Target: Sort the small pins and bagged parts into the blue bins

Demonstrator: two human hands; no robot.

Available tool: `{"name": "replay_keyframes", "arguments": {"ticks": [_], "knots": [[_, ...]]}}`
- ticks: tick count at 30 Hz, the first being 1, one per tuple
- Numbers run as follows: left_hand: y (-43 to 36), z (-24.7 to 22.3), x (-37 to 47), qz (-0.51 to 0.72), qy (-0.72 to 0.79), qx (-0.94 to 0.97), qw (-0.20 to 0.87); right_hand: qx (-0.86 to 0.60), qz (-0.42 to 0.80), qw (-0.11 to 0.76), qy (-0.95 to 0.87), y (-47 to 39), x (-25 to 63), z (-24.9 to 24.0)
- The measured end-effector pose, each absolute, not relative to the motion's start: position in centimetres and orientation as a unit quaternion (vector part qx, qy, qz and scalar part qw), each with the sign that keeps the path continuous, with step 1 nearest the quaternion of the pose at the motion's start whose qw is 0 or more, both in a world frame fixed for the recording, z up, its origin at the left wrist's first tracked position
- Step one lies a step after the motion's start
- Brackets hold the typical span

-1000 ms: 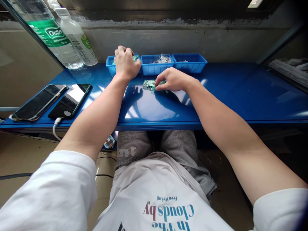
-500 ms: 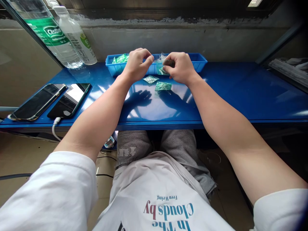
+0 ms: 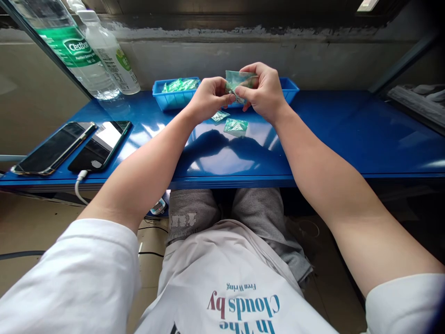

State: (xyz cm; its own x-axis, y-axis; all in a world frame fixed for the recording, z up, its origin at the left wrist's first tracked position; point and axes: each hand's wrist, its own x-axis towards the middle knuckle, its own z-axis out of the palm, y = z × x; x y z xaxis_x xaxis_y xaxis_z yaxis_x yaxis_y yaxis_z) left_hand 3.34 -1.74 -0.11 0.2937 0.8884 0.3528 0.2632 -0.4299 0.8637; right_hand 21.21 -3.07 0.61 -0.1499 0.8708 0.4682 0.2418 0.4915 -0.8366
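Note:
A small clear-green plastic bag (image 3: 239, 80) is held up between both hands, over the middle of a long blue tray (image 3: 175, 98). My left hand (image 3: 212, 97) pinches its lower left corner. Thumb and fingers of my right hand (image 3: 262, 90) grip its right side. Small pieces show at the bottom of the bag, too small to name. Green packets (image 3: 181, 85) fill the tray's left end. On the blue shelf below my hands lie two more small bags, one flat and green (image 3: 236, 125), the other (image 3: 219, 115) partly behind my left hand.
Two phones (image 3: 52, 147) (image 3: 100, 144) lie at the left of the shelf, one with a white cable. Behind them stand a large water bottle (image 3: 74, 55) and a smaller bottle (image 3: 113, 60). A wall runs behind the tray.
My left hand has moved right and closed on the bag's corner. My right hand has raised the bag slightly, and more of the green packets in the tray now show.

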Motion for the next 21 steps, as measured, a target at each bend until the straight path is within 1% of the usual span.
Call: {"name": "replay_keyframes", "arguments": {"ticks": [3, 12, 17, 21], "knots": [[-1.78, 0.19, 3.41, 0.442, 0.409, 0.712, 0.361, -0.399, 0.345, 0.501, -0.686, -3.38, 21.06, 0.76], [-2.13, 0.18, 3.28, 0.436, 0.388, 0.707, 0.398, -0.378, 0.36, 0.508, -0.686, -3.11, 21.15, 0.41], [-2.17, 0.24, 3.25, 0.417, 0.417, 0.706, 0.392, -0.388, 0.357, 0.484, -0.699, -3.37, 21.31, 0.56], [-1.56, -0.13, 3.16, 0.465, 0.346, 0.711, 0.398, -0.389, 0.36, 0.458, -0.714, -3.35, 21.47, 0.51]]}}
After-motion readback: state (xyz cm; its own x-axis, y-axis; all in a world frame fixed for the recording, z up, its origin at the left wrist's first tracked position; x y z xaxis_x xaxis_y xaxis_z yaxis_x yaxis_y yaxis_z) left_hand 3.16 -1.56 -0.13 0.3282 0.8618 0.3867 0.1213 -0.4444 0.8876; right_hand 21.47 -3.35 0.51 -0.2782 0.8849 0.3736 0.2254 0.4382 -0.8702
